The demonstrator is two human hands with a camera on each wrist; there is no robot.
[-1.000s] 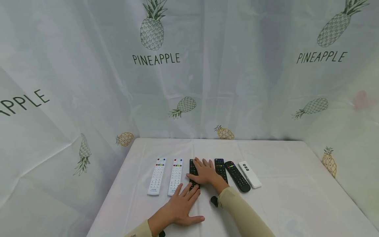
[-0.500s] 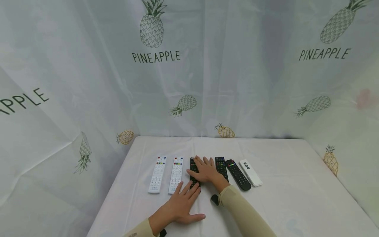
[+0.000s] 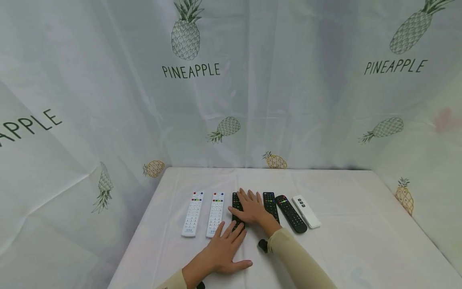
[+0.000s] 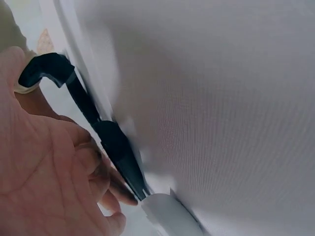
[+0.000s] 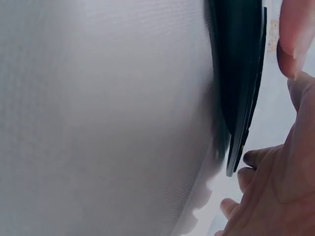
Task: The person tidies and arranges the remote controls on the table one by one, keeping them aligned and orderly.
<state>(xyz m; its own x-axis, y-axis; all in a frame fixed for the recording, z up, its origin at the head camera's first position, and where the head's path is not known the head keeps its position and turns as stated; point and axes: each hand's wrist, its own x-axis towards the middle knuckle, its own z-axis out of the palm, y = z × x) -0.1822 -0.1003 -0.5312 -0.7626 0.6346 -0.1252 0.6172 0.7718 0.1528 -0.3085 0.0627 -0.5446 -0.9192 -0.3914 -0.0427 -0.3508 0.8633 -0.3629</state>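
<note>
A black remote control (image 3: 236,201) lies lengthwise near the middle of the white table, partly hidden under both hands. My right hand (image 3: 251,209) is spread over its upper part, fingers extended and thumb out to the left. The fingertips of my left hand (image 3: 224,253) reach its lower end, with that thumb stretched out to the right above the cloth. In the right wrist view, the fingers of the right hand (image 5: 275,196) are beside the edge of a black remote (image 5: 238,64). From the left wrist, dark remotes (image 4: 118,152) and a white remote (image 4: 170,214) show past the palm.
Two white remotes (image 3: 193,214) (image 3: 215,214) lie left of the hands. To the right are another black remote (image 3: 268,202), a rounded black remote (image 3: 291,214) and a slim white remote (image 3: 306,211). A pineapple-printed curtain (image 3: 288,100) hangs behind the table (image 3: 361,224).
The view has shifted slightly. Both hands stay in place over the black remote, and the remotes keep their positions.
</note>
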